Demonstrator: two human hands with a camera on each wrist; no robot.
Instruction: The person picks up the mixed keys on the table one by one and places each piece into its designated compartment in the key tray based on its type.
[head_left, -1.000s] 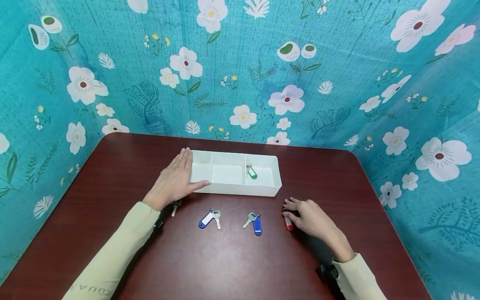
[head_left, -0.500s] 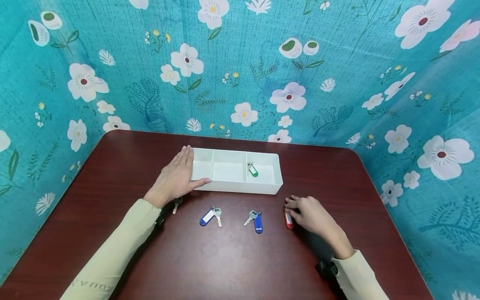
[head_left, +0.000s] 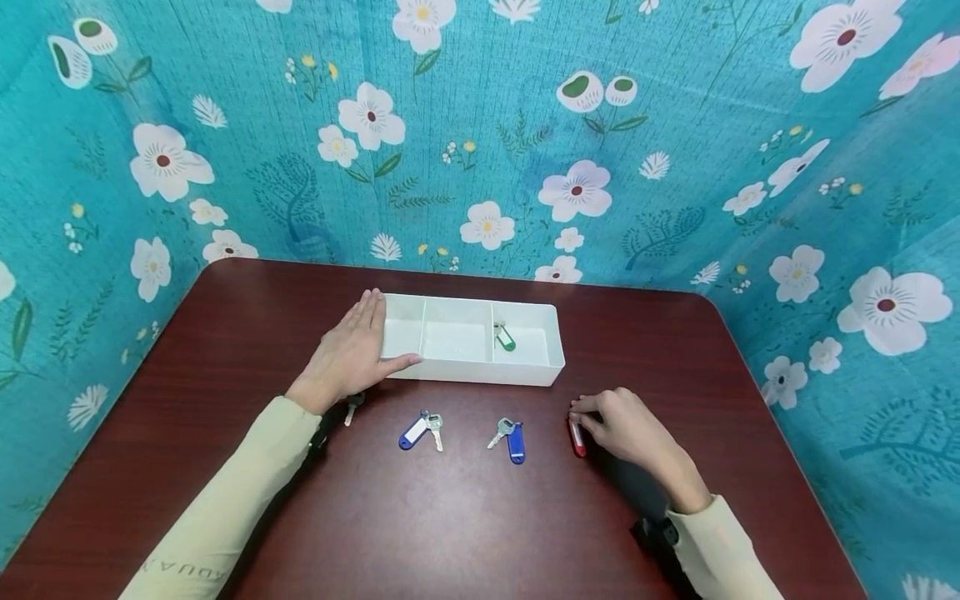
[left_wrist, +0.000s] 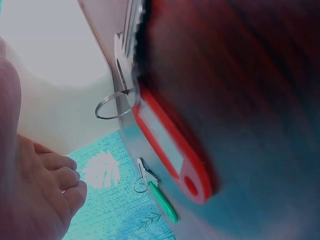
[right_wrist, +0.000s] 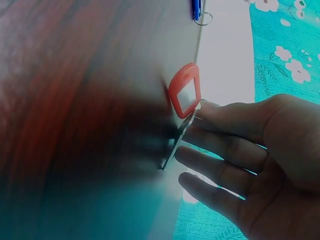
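My left hand (head_left: 341, 354) lies with straight fingers along the left end of a white three-compartment tray (head_left: 480, 372), thumb on its front wall. Below that hand, a key with a red tag (left_wrist: 167, 137) is on the table, mostly hidden in the head view; a key with a green tag (left_wrist: 162, 202) lies beyond it. To the right, my right hand (head_left: 626, 425) pinches another key (right_wrist: 176, 142) between thumb and fingers. Its red tag (head_left: 577, 438) stands tilted on edge. Inside the tray's right compartment is a key with a green tag (head_left: 506, 337).
Two keys with blue tags lie in front of the tray, one tag (head_left: 414, 433) left of centre and the other (head_left: 516, 444) nearer my right hand. A flowered turquoise cloth (head_left: 465, 150) hangs behind the dark red table (head_left: 450, 517) and along its sides.
My right fingers have drawn together on the key, and its red tag has tipped from flat to tilted. The left hand keeps its place at the tray; the head view shifts slightly.
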